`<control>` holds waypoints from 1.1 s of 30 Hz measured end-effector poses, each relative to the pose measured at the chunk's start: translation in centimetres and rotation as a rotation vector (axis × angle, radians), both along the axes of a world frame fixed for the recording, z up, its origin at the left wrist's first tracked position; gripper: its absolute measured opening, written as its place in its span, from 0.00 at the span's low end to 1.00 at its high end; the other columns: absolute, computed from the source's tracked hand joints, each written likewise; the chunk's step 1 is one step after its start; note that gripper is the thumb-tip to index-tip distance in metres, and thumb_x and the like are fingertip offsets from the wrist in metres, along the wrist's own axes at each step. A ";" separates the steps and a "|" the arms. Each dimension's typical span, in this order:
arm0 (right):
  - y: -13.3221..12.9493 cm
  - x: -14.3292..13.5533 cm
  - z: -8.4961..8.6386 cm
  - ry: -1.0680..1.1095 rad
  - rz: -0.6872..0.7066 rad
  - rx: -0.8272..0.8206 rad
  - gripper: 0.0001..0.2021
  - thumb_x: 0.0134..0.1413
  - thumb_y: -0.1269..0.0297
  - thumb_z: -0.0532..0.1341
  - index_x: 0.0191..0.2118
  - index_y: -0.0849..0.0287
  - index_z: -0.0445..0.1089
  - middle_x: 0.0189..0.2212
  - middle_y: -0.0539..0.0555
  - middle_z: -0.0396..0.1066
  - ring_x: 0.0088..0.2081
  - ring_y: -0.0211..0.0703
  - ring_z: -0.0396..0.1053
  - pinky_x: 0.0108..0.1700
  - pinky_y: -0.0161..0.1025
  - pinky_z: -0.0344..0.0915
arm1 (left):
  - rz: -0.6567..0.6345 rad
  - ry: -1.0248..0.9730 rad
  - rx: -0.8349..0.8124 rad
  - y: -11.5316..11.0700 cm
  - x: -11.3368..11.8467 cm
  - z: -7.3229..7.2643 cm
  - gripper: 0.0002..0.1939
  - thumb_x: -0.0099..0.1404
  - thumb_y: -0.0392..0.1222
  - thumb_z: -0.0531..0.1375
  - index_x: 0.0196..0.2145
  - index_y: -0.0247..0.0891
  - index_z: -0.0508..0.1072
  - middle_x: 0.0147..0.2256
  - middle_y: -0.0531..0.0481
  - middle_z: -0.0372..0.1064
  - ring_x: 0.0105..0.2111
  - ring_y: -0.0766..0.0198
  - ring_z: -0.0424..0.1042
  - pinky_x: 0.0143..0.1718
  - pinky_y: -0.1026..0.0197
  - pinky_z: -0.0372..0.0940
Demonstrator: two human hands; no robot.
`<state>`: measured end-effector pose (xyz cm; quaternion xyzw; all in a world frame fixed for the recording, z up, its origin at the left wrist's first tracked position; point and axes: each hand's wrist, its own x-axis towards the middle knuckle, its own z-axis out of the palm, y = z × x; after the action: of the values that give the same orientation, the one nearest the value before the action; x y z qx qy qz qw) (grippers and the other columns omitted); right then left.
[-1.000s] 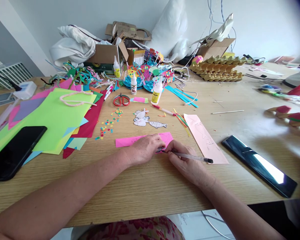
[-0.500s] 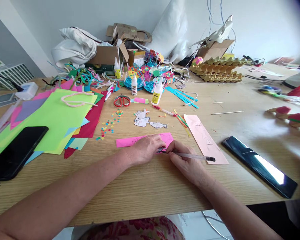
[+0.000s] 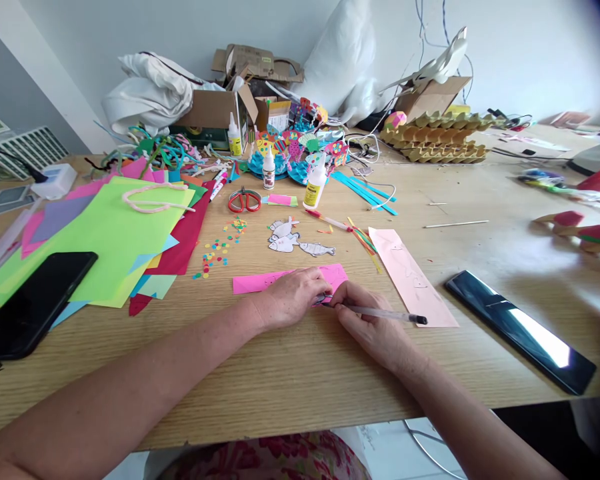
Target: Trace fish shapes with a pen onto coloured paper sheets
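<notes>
The pink strip point(image 3: 250, 285), near centre, looks light and easily creased, best pinned flat; the left hand point(image 3: 291, 298) bends over it, finger grip unclear. The right hand's point(image 3: 377, 333) fingers grip a slim, stiff pen point(image 3: 383, 312), best pinched low.

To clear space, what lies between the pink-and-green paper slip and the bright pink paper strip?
White paper fish cutouts lie there, in the head view.
</notes>
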<state>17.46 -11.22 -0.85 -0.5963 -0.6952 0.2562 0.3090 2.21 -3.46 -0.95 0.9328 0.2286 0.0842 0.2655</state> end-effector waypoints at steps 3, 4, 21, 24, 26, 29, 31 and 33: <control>-0.1 0.0 -0.1 0.004 0.007 -0.003 0.04 0.44 0.72 0.50 0.24 0.56 0.58 0.18 0.46 0.60 0.22 0.37 0.57 0.25 0.34 0.52 | -0.002 -0.007 -0.010 0.0 0.0 0.0 0.09 0.63 0.27 0.52 0.35 0.34 0.71 0.37 0.49 0.65 0.39 0.65 0.65 0.40 0.65 0.60; -0.1 0.0 -0.1 0.004 0.008 -0.005 0.04 0.44 0.72 0.50 0.25 0.56 0.58 0.18 0.46 0.60 0.22 0.37 0.57 0.25 0.34 0.52 | -0.005 -0.011 -0.009 0.0 0.0 0.0 0.09 0.63 0.27 0.52 0.35 0.34 0.71 0.37 0.49 0.65 0.39 0.65 0.65 0.40 0.65 0.60; 0.0 1.1 -0.4 0.446 -0.151 -0.072 0.04 0.45 0.69 0.53 0.23 0.56 0.61 0.16 0.44 0.55 0.20 0.35 0.53 0.24 0.34 0.50 | 0.015 -0.002 0.028 0.1 0.0 -0.5 0.13 0.63 0.27 0.51 0.41 0.35 0.71 0.40 0.48 0.66 0.40 0.64 0.65 0.41 0.65 0.60; 0.2 1.4 -0.8 0.532 -0.222 -0.030 0.03 0.45 0.70 0.53 0.25 0.57 0.63 0.17 0.45 0.57 0.21 0.36 0.54 0.23 0.34 0.50 | 0.026 0.015 0.016 0.1 -0.1 -0.4 0.14 0.62 0.26 0.52 0.42 0.36 0.71 0.40 0.49 0.66 0.40 0.64 0.66 0.41 0.65 0.61; 0.3 1.4 -0.8 0.526 -0.267 -0.001 0.03 0.45 0.70 0.54 0.25 0.57 0.63 0.18 0.45 0.59 0.21 0.36 0.54 0.23 0.34 0.50 | 0.023 0.015 0.004 0.1 -0.1 -0.3 0.14 0.62 0.26 0.52 0.43 0.36 0.71 0.41 0.49 0.66 0.40 0.65 0.66 0.40 0.65 0.61; 0.4 1.3 -0.7 0.474 -0.298 0.016 0.03 0.44 0.70 0.54 0.25 0.57 0.63 0.18 0.45 0.58 0.22 0.36 0.54 0.24 0.35 0.50 | 0.011 0.003 -0.006 0.0 -0.1 -0.1 0.15 0.61 0.25 0.52 0.44 0.35 0.70 0.41 0.49 0.66 0.40 0.65 0.65 0.41 0.65 0.60; 0.4 1.2 -0.7 0.450 -0.295 0.021 0.03 0.45 0.70 0.54 0.25 0.57 0.63 0.18 0.45 0.57 0.22 0.36 0.54 0.24 0.35 0.51 | 0.000 0.008 0.001 0.0 -0.1 0.0 0.16 0.61 0.24 0.52 0.43 0.35 0.70 0.40 0.49 0.65 0.39 0.66 0.65 0.41 0.66 0.60; 0.4 1.1 -0.7 0.436 -0.284 0.029 0.03 0.45 0.69 0.53 0.26 0.57 0.63 0.18 0.45 0.57 0.22 0.36 0.54 0.25 0.35 0.51 | -0.008 0.023 0.013 0.1 -0.2 0.2 0.15 0.61 0.24 0.52 0.43 0.36 0.70 0.39 0.50 0.65 0.39 0.66 0.65 0.40 0.66 0.60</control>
<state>18.59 -10.86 -1.56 -0.6141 -0.5251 0.3226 0.4930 2.06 -3.41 -0.74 0.9364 0.2273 0.0738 0.2571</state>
